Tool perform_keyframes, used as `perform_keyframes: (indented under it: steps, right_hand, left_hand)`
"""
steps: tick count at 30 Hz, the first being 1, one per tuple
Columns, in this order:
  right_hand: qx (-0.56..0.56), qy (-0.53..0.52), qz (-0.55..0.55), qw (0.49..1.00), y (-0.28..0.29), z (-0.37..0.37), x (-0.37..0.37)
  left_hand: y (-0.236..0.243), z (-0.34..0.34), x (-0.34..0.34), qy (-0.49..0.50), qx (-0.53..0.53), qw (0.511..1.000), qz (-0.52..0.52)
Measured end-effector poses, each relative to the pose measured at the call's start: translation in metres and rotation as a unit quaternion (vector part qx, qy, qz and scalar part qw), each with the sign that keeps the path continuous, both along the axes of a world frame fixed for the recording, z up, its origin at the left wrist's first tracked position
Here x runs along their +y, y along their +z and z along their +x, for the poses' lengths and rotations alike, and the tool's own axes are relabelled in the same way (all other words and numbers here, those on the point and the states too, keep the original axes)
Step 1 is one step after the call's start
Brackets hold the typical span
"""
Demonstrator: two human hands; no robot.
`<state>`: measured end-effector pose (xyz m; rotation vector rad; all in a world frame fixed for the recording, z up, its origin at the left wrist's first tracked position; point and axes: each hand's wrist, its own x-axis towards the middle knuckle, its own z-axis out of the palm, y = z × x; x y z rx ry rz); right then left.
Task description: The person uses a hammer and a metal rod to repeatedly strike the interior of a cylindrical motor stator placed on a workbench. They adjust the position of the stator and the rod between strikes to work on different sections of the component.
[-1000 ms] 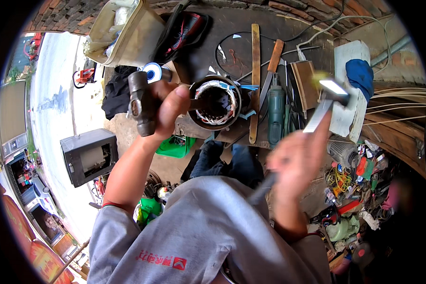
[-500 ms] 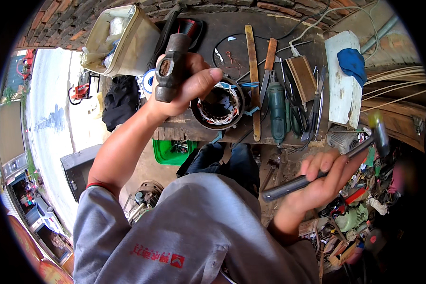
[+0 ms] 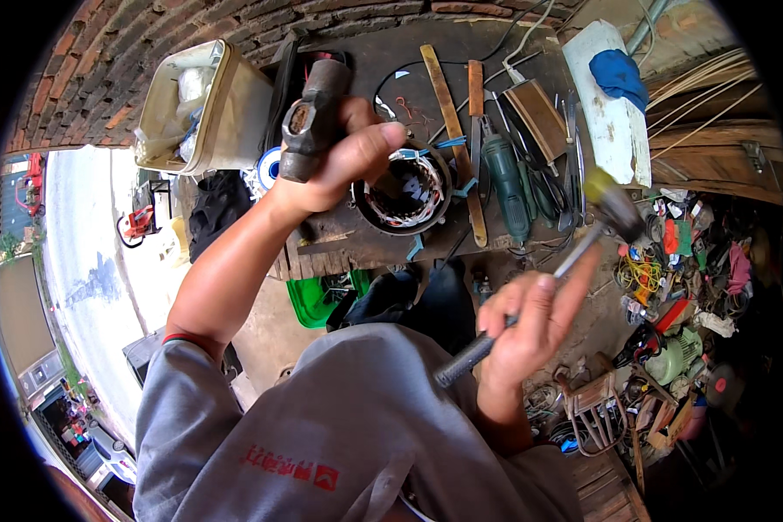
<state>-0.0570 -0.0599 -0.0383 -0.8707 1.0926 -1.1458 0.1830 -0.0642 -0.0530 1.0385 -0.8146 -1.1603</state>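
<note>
My left hand point(image 3: 357, 165) is closed round a heavy, dark steel sledgehammer point(image 3: 315, 117), just below its head. The worn wooden handle end shows in the eye of that head. Beneath this hand a round motor stator point(image 3: 444, 196) with white-laced windings stands on the bench, and a wooden shaft is partly visible in its bore. My right hand point(image 3: 531, 326) grips a smaller hammer point(image 3: 465, 361) by its dark handle, off the bench's front edge. The smaller hammer's head, yellow on one face, is raised and blurred by motion.
On the wooden bench point(image 3: 348, 248), right of the stator, lie a yellowed wooden strip point(image 3: 451, 104), a green power tool point(image 3: 505, 178) and several hand tools. A plastic bucket point(image 3: 222, 113) stands at the back left. Below is a green bin point(image 3: 304, 304); scrap piles up at right.
The smaller hammer has swung left with my right hand, towards the sledgehammer. My left hand keeps its hold almost in place. The whole view has shifted and turned slightly.
</note>
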Motion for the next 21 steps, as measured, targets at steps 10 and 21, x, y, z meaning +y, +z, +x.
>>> perform_keyframes:
  steps: [10, 21]
  right_hand:
    - [-0.073, 0.213, 0.09, 0.97, -0.041, 0.024, 0.041]
    - [0.018, 0.167, 0.036, 0.985, -0.095, 0.003, -0.016]
  left_hand:
    - [0.029, 0.006, 0.008, 0.042, 0.024, 0.999, -0.01]
    - [-0.041, -0.015, 0.077, 0.203, -0.397, 0.862, 0.239]
